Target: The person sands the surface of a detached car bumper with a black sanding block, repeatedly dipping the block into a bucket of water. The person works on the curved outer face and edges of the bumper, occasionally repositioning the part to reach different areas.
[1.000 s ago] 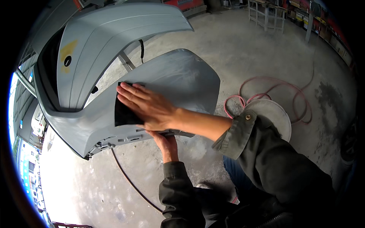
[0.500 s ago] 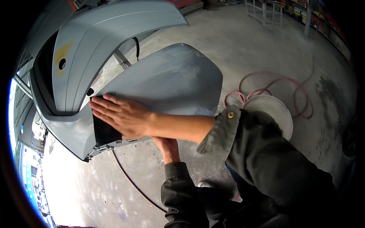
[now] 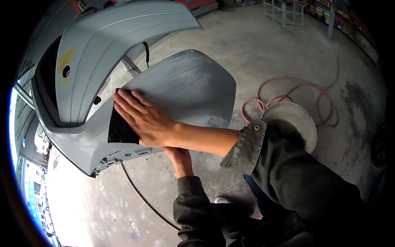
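Note:
A grey car bumper (image 3: 186, 86) with smudged, lighter patches stretches out in front of me. My right hand (image 3: 149, 119) lies flat on a black sheet of what looks like sandpaper (image 3: 120, 128), fingers stretched out, pressing it against the bumper's surface. Part of the sheet sticks out past the fingertips and beside the palm. Below the right wrist, at the bumper's near edge, is my left hand (image 3: 179, 157). Its fingers are hidden behind the right arm and the bumper, so their grip does not show.
A round pale bucket (image 3: 309, 115) stands right of the bumper, beside a coiled red hose (image 3: 329, 99). A thin dark hose (image 3: 140, 193) runs over the concrete floor below. A metal stand bar (image 3: 131, 66) shows behind the bumper. Farther off is a metal rack (image 3: 284, 15).
My right hand and the black sheet have slid right and slightly up along the bumper, uncovering its lower left edge. The left hand stays about where it was.

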The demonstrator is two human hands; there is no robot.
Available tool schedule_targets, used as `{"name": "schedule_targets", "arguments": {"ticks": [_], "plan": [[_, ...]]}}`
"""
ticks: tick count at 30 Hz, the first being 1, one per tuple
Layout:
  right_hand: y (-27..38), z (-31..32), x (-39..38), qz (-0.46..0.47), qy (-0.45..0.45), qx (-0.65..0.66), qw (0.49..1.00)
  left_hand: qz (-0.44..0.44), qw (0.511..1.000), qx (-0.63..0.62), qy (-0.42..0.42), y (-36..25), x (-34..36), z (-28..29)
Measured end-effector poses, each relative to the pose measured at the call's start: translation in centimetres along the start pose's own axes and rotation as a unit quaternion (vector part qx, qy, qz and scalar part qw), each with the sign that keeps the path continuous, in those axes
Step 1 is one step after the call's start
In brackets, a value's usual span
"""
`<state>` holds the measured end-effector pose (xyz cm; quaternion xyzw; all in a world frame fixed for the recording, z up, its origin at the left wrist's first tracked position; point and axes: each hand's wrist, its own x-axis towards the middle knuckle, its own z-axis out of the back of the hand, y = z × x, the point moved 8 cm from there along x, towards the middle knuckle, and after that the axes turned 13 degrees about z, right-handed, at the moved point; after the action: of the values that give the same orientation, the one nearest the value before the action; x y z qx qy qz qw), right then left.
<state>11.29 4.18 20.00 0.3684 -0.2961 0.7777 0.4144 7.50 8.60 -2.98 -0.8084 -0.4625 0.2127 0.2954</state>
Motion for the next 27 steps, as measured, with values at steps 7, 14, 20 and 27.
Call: {"name": "schedule_targets", "arguments": {"ticks": [7, 14, 20, 27], "plan": [[-12.5, 4.4, -9.4, -0.165, -0.003, -0.013, 0.986, 0.006, 0.999, -0.017, -0.051, 0.0, -0.8, -0.9], [-2.9, 0.5, -1.5, -0.037, -0.012, 0.025, 0.999, -0.002, 0.999, 0.003, -0.048, 0.0, -0.4, 0.0], [5.4, -2.4, 6.4, 0.097, 0.067, -0.097, 0.988, -0.014, 0.996, 0.021, 0.085, 3.8, 1.0, 0.0], [-2.3, 0.9, -1.8, 0.097, 0.072, -0.014, 0.993, -0.003, 0.997, -0.050, -0.064, -0.1, -1.8, -1.2]]}}
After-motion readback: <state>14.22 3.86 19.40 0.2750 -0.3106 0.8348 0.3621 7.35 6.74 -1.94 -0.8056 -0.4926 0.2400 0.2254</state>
